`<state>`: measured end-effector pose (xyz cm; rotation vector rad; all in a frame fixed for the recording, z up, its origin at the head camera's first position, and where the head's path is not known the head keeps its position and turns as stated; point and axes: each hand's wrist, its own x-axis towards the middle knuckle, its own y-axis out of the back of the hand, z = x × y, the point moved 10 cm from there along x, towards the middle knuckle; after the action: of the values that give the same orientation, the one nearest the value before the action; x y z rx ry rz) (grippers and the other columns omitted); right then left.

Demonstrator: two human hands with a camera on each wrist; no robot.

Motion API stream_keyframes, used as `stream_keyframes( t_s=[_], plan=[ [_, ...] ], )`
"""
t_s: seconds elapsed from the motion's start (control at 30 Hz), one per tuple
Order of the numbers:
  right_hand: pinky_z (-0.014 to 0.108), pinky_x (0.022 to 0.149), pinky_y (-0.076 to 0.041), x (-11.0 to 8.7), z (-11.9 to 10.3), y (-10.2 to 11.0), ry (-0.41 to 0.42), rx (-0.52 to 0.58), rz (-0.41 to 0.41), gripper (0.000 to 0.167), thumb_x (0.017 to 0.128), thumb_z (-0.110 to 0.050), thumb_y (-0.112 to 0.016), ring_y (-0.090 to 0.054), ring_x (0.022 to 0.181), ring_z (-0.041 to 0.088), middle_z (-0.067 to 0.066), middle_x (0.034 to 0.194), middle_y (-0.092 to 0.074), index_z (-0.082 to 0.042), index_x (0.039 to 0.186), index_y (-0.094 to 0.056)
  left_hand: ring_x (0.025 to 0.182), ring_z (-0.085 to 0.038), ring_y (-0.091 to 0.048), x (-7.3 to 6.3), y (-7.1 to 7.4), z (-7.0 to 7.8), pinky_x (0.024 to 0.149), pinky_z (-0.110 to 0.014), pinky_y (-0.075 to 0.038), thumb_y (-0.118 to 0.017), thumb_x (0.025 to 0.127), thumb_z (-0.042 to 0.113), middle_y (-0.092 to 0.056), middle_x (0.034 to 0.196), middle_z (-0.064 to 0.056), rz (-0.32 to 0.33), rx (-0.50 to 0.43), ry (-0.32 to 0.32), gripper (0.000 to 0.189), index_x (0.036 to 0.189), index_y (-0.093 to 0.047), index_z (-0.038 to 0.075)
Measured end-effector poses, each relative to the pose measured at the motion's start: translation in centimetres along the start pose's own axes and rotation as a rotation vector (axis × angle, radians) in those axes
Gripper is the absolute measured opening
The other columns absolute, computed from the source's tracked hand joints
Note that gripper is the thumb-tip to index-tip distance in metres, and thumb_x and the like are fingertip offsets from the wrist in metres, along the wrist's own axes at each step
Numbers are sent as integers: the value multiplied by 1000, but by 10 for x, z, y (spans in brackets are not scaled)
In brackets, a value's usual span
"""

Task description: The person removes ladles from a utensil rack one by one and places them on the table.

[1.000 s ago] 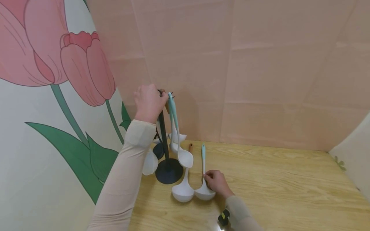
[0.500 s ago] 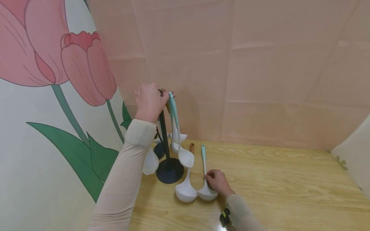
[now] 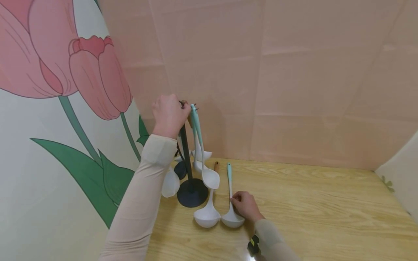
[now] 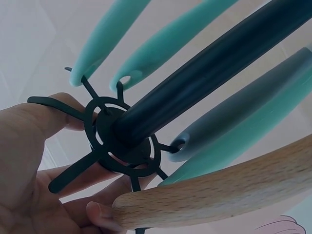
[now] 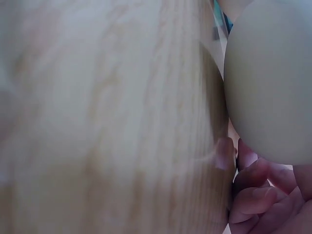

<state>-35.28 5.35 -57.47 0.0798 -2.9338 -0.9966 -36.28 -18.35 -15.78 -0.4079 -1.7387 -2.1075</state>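
Ladle, turquoise handle (image 3: 230, 188): one; lower centre of the head view, seemingly resting on the tabletop (image 3: 310, 206). Long axis runs nearly up and down the frame; handle end points to the top edge, bowl to the bottom.
Right hand (image 3: 247, 207): one; grip pinching the stem just above the bowl.
Ladle, brown handle (image 3: 207, 218): one; just left, roughly parallel, bowl lowest.
Rack (image 3: 187, 159): one, black, upright, left of centre, hung with utensils (image 3: 210, 178).
Left hand (image 3: 169, 116): one; grip holding the rack's hooked top.
Step, as judged: steadying the rack, securing the ladle. Next move would call for a firm stem pinch and a steady rack.
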Motion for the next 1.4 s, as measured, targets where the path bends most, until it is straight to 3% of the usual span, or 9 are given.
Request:
stream_keyframes(
  t_s=[0.23,0.57,0.93,1.2,1.4],
  plan=[
    [29,59,-46,0,1,2,-21,7,-2,10,90,-13,-70,-56,67,14,1,76,-63,-4,95,-70,70,-24,-55,1,3,0,67,-36,-44,-57,97,39,-58,64,-4,3,-25,-7,46,62,-62,10],
    [29,57,-46,-3,-1,3,-34,28,-19,15,91,-12,-70,-56,67,15,3,79,-63,-3,103,-68,71,-21,-58,0,3,-5,63,-32,-43,-56,96,37,-60,68,-3,-54,-102,-2,40,66,-63,12],
    [29,56,-47,-8,1,2,-39,44,-16,18,90,-12,-69,-56,67,15,4,77,-62,-2,106,-66,64,-20,-54,0,3,-7,58,-31,-39,-57,92,34,-44,58,2,-86,-156,8,39,59,-52,13],
    [29,57,-47,-14,-11,4,11,16,-17,21,89,-9,-68,-57,67,14,4,76,-62,-1,108,-62,70,-22,-56,-2,1,-7,68,-35,-39,-57,93,32,-48,61,-1,-85,-157,3,37,63,-55,10],
    [31,53,-45,-14,-31,12,107,-141,35,22,89,-12,-69,-55,61,12,0,73,-61,-5,109,-62,84,-26,-51,-2,-1,-5,80,-40,-37,-55,94,34,-52,66,-5,-77,-117,-1,40,63,-56,9]
  ],
)
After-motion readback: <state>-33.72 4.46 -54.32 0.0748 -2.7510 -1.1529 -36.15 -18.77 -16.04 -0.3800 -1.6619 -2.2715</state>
